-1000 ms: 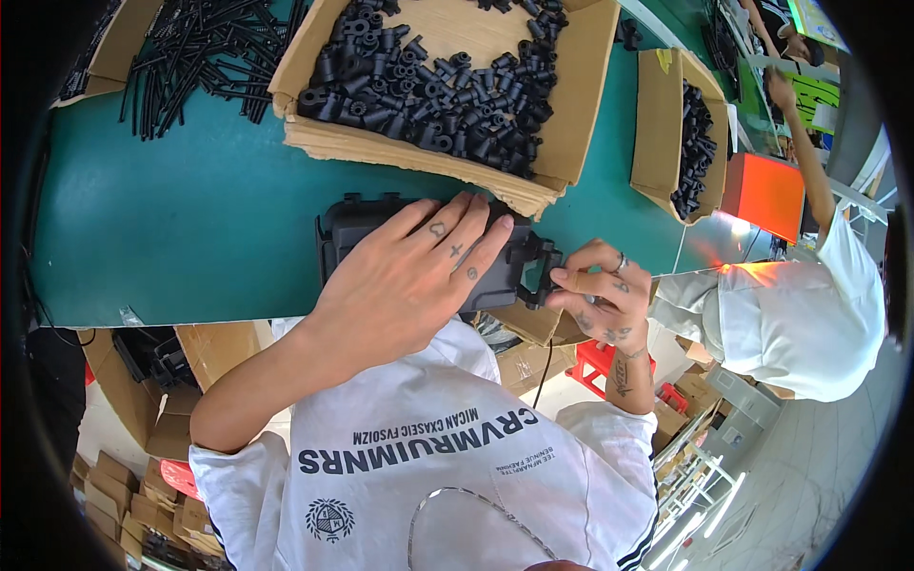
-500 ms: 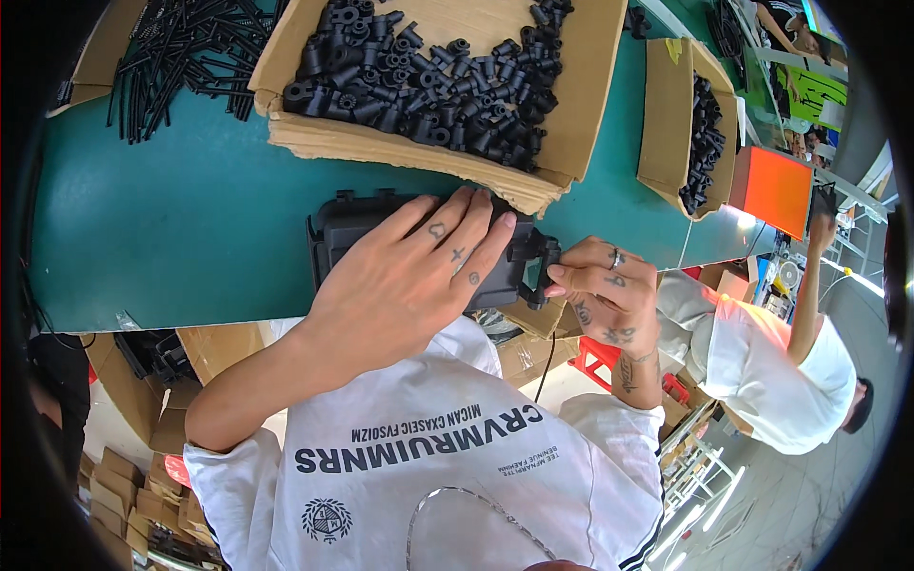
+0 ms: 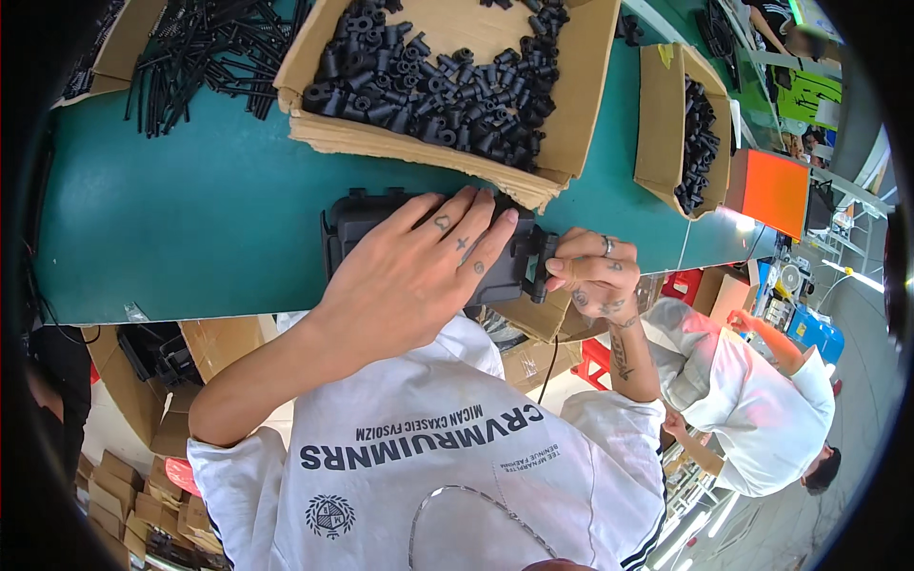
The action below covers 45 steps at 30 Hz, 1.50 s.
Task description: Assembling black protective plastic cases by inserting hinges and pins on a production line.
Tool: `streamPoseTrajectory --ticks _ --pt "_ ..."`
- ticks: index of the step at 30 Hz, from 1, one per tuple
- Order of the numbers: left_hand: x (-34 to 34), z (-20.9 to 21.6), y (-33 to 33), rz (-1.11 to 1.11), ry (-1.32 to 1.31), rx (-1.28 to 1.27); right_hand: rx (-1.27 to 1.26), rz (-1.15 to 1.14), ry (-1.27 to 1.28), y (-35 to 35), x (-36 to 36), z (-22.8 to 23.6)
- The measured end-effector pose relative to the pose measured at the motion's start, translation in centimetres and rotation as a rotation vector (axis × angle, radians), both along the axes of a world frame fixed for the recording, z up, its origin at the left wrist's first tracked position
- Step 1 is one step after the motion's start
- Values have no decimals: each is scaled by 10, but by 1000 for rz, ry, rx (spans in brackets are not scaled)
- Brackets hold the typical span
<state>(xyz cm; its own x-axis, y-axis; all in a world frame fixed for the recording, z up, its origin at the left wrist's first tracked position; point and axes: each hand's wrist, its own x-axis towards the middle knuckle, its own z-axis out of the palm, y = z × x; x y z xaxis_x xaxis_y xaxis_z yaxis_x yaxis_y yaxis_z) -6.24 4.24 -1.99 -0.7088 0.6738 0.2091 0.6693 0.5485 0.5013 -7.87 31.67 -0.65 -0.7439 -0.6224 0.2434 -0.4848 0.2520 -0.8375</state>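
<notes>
From where I stand, with 12 at the view's top: the only writing large enough to read is dark block lettering (image 3: pixel 419 438) plus smaller lines, upside down across the wearer's white shirt (image 3: pixel 428 395), with a round crest (image 3: pixel 329 517) between its 7 and 8 o'clock. The black case (image 3: pixel 354 221) lies on the green table (image 3: pixel 181 228), mostly covered by the left hand (image 3: pixel 409 262), which is spread flat on top, gripping nothing. At the case's 3 o'clock, the right hand (image 3: pixel 598 274) pinches the latch (image 3: pixel 535 271) between thumb and bent fingers, pinch partly hidden. Carton (image 3: pixel 400 152) of fittings (image 3: pixel 457 109) at 12, small carton (image 3: pixel 659 133) at 2, rods (image 3: pixel 205 62) near 11. Versus half a second ago: right hand shifted in toward 9; co-worker (image 3: pixel 752 409) at 4 has dropped the raised arm, elbows now bent; left hand about unchanged.
</notes>
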Motion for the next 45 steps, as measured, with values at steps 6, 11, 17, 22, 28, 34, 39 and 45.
streamPoseTrajectory --ticks 6,11,17,22,28,34,39,45 --pt "17 32 -10 18 33 15 417 -141 -51 -20 18 63" --pt "10 86 -33 -6 35 8 538 62 104 -47 2 121" --pt "-36 118 -57 96 290 42 322 48 425 -73 -55 140" --pt "-50 95 -73 373 516 367 375 -416 299 -71 -151 138" --pt "-36 11 -79 224 284 462 70 -788 -178 -93 -350 64" --pt "-13 -26 -80 370 -22 413 454 -877 75 -135 -575 12" --pt "27 -50 -76 496 -324 401 454 -792 369 -191 -693 -37" --pt "51 -84 -73 388 -460 382 387 -561 159 -222 -699 -53"
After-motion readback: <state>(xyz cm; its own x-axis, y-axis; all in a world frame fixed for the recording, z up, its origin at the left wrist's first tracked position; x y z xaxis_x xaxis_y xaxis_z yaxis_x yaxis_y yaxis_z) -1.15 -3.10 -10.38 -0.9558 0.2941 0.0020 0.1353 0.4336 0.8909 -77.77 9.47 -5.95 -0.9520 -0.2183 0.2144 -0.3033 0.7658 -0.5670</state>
